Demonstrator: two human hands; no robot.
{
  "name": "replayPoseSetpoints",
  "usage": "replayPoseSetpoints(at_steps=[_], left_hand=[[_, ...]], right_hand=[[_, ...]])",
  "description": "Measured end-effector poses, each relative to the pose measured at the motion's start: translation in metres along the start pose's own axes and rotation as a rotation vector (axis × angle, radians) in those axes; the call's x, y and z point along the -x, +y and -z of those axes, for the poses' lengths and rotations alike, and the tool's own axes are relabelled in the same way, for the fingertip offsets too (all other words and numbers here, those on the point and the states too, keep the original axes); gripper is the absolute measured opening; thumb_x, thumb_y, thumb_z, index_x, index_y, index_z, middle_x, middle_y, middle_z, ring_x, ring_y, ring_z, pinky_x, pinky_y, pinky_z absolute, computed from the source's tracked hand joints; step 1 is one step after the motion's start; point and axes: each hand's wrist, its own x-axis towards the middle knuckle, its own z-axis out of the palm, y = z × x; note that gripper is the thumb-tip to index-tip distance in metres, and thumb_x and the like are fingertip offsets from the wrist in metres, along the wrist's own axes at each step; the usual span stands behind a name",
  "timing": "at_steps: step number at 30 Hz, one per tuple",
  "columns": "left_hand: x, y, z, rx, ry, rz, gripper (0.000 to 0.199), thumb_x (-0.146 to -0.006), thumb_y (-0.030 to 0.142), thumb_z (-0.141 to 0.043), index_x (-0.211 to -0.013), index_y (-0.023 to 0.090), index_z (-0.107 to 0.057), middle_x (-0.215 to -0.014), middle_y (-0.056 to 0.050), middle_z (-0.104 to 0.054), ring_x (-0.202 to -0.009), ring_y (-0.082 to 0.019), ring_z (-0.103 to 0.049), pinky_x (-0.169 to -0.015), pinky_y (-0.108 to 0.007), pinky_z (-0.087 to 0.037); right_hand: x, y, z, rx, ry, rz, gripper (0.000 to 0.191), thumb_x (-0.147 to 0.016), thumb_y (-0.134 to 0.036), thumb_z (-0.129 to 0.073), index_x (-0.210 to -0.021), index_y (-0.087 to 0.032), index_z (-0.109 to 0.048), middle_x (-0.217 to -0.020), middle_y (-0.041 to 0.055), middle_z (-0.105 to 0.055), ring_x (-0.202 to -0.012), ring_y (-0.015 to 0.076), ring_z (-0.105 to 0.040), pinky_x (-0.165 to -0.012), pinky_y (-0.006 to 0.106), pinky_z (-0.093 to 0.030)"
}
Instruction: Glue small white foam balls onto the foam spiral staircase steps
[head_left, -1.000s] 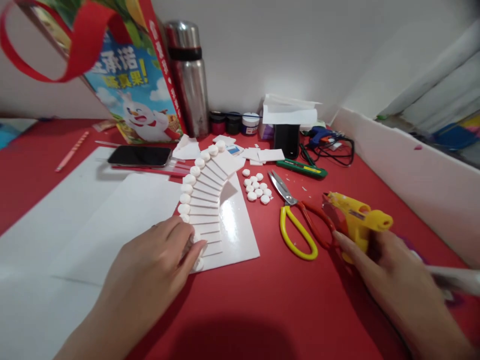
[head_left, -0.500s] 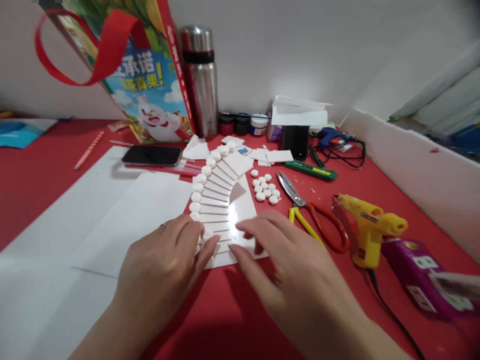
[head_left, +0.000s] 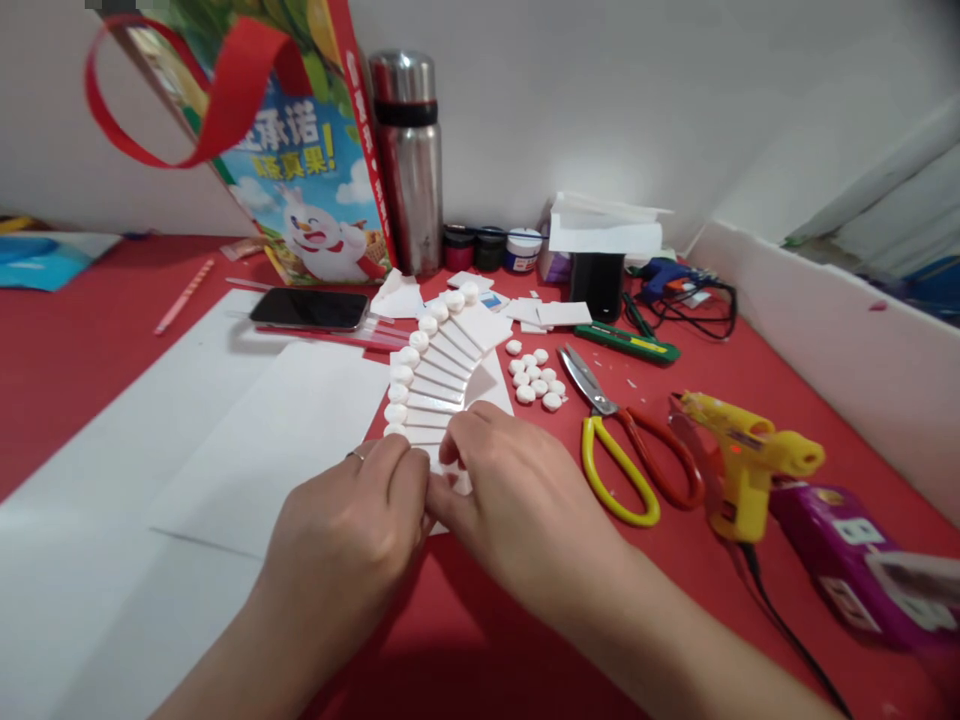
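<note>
A curved row of narrow white strips (head_left: 437,388) fans across a white sheet (head_left: 491,395), with round white discs (head_left: 400,393) along its outer edge. At the row's near end, my left hand (head_left: 349,525) is closed, fingers curled down over the last strips. My right hand (head_left: 521,490) meets it there, its thumb and fingers drawn together beside the left fingertips. Whatever lies between the fingers is hidden by the hands. Several loose white discs (head_left: 538,387) form a cluster beyond my right hand.
Right of my hands lie scissors (head_left: 634,440), a yellow glue gun (head_left: 742,455) with a cord, and a purple box (head_left: 855,550). A green cutter (head_left: 630,343) lies behind. Left are paper sheets (head_left: 285,420) and a phone (head_left: 309,308); a steel flask (head_left: 411,170) stands at the back.
My right hand has moved left and closed its fingers against the left hand at the row's near end. The view has shifted slightly.
</note>
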Motion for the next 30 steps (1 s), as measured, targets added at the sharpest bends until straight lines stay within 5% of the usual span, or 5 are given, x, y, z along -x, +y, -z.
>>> replayPoseSetpoints(at_steps=[10, 30], left_hand=[[-0.0036, 0.0026, -0.0022, -0.068, -0.009, -0.012, 0.022, -0.092, 0.011, -0.049, -0.077, 0.015, -0.064, -0.066, -0.008, -0.064, -0.054, -0.022, -0.062, -0.044, -0.033, -0.037], [-0.0065, 0.0051, -0.0095, -0.106, 0.033, -0.035, 0.025, -0.086, 0.003, -0.051, -0.066, 0.019, -0.055, -0.061, -0.005, -0.056, -0.049, -0.019, -0.053, -0.044, -0.033, -0.032]], right_hand=[[-0.005, -0.0026, 0.0061, 0.078, -0.088, -0.026, 0.01, -0.093, -0.021, -0.06, -0.088, -0.015, -0.066, -0.085, 0.0086, -0.069, -0.075, 0.0224, -0.065, -0.059, 0.032, -0.033], [-0.0018, -0.0052, -0.0031, 0.149, -0.014, -0.002, 0.014, -0.087, -0.011, -0.051, -0.087, -0.016, -0.064, -0.085, 0.013, -0.069, -0.074, 0.0266, -0.066, -0.059, 0.034, -0.038]])
